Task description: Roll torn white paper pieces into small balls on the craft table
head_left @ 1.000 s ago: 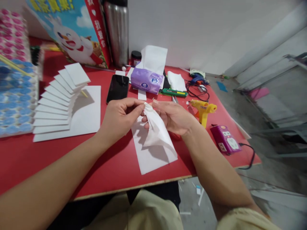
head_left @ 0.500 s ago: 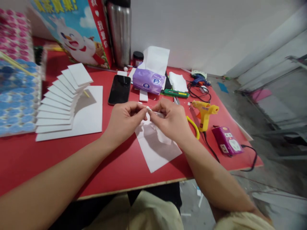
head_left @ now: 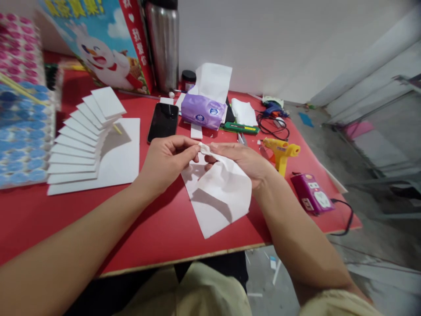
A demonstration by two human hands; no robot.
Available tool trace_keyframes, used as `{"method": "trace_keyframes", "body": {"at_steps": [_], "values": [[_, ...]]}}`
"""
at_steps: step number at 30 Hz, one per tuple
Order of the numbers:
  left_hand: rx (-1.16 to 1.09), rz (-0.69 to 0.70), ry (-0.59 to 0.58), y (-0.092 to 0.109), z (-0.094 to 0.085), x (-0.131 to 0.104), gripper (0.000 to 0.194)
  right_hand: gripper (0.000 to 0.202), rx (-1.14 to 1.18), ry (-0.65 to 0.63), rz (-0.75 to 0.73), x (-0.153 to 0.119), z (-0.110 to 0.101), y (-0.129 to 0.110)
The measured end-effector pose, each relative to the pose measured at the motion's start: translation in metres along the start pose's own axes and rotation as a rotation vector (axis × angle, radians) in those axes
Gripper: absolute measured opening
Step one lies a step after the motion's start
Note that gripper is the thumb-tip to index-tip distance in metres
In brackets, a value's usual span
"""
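A white tissue point(head_left: 226, 184) is in both hands above a sheet of white paper point(head_left: 210, 224), and its upper left end is rolled into a thin twist. My left hand point(head_left: 167, 160) pinches the tip of that twist between thumb and fingertips. Just to the right, my right hand point(head_left: 246, 160) has the tissue between its fingers, some lying over it and others showing beneath. The loose part of the tissue spreads out below my right hand and casts a shadow on the paper.
Left of my hands, a fanned stair of white boards point(head_left: 77, 145) stands on a white base. Behind are a phone point(head_left: 163, 122), a purple tissue pack point(head_left: 202, 109) and a green cutter point(head_left: 240, 127). On the right are a yellow glue gun point(head_left: 281, 151) and a purple power strip point(head_left: 312, 193).
My right hand has turned and its fingers have straightened along the tissue. The tissue's loose part has swung out and is more visible. My left hand keeps its pinch.
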State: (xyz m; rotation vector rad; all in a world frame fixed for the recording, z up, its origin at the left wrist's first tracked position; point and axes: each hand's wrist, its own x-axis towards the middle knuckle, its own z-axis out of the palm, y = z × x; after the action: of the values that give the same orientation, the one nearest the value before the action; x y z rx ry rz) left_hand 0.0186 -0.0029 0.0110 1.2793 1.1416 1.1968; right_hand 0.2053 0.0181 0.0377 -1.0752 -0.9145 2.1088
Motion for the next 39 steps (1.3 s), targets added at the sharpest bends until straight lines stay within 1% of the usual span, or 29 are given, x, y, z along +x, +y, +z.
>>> {"method": "trace_keyframes", "body": {"at_steps": [2,4,6,8,10,11,12,14,16,17,19,21,23,25,27,29,32,35,37,39], "values": [[-0.011,0.0,0.01,0.0,0.001,0.0,0.011,0.009,-0.08,0.041,-0.046,0.0,0.002,0.001],[-0.005,-0.006,0.03,0.001,0.002,0.0,0.012,0.014,-0.238,0.099,-0.143,0.0,0.005,0.003],[0.01,-0.02,0.053,0.001,0.003,-0.001,0.015,0.017,-0.466,0.208,-0.306,0.001,0.007,0.007],[0.039,-0.016,0.062,0.0,0.005,-0.003,0.016,0.016,-0.727,0.342,-0.508,0.001,0.009,0.011],[0.101,0.028,0.061,-0.001,0.006,-0.005,0.014,0.016,-0.958,0.447,-0.676,0.0,0.012,0.015],[0.144,0.065,0.064,-0.002,0.006,-0.006,0.014,0.014,-1.042,0.476,-0.73,0.0,0.014,0.017],[0.193,0.109,0.071,-0.003,0.006,-0.006,0.013,0.013,-1.096,0.492,-0.764,-0.001,0.015,0.018],[0.284,0.192,0.095,-0.004,0.006,-0.007,0.012,0.013,-1.104,0.496,-0.787,-0.002,0.017,0.02],[0.337,0.241,0.112,-0.004,0.004,-0.007,0.012,0.014,-0.987,0.458,-0.743,-0.001,0.019,0.019],[0.343,0.247,0.112,-0.004,0.003,-0.006,0.012,0.015,-0.877,0.421,-0.684,0.0,0.018,0.018],[0.315,0.233,0.098,-0.002,0.002,-0.005,0.012,0.024,-0.584,0.294,-0.478,0.002,0.016,0.014],[0.256,0.197,0.08,0.0,0.002,-0.005,0.012,0.035,-0.297,0.105,-0.214,0.003,0.01,0.008],[0.192,0.157,0.069,0.002,0.001,-0.004,0.013,0.039,-0.119,-0.075,0.001,0.004,0.003,0.001],[0.147,0.145,0.073,0.003,0.0,-0.003,0.012,0.036,-0.034,-0.197,0.116,0.004,-0.005,-0.004],[0.133,0.167,0.079,0.003,-0.002,-0.002,0.011,0.033,0.026,-0.267,0.169,0.004,-0.011,-0.005],[0.137,0.188,0.078,0.002,-0.004,-0.001,0.01,0.031,0.089,-0.308,0.183,0.003,-0.012,-0.004],[0.131,0.164,0.042,0.0,-0.005,0.0,0.012,0.028,0.174,-0.317,0.18,0.002,-0.007,-0.002],[0.087,0.131,0.008,-0.001,-0.004,0.0,0.016,0.023,0.243,-0.317,0.208,0.0,0.001,-0.002],[0.05,0.119,0.009,-0.002,-0.003,0.0,0.015,0.02,0.258,-0.319,0.215,-0.001,0.004,-0.003],[0.026,0.103,0.022,-0.002,-0.002,0.0,0.013,0.016,0.226,-0.304,0.189,-0.002,0.004,-0.003]]}}
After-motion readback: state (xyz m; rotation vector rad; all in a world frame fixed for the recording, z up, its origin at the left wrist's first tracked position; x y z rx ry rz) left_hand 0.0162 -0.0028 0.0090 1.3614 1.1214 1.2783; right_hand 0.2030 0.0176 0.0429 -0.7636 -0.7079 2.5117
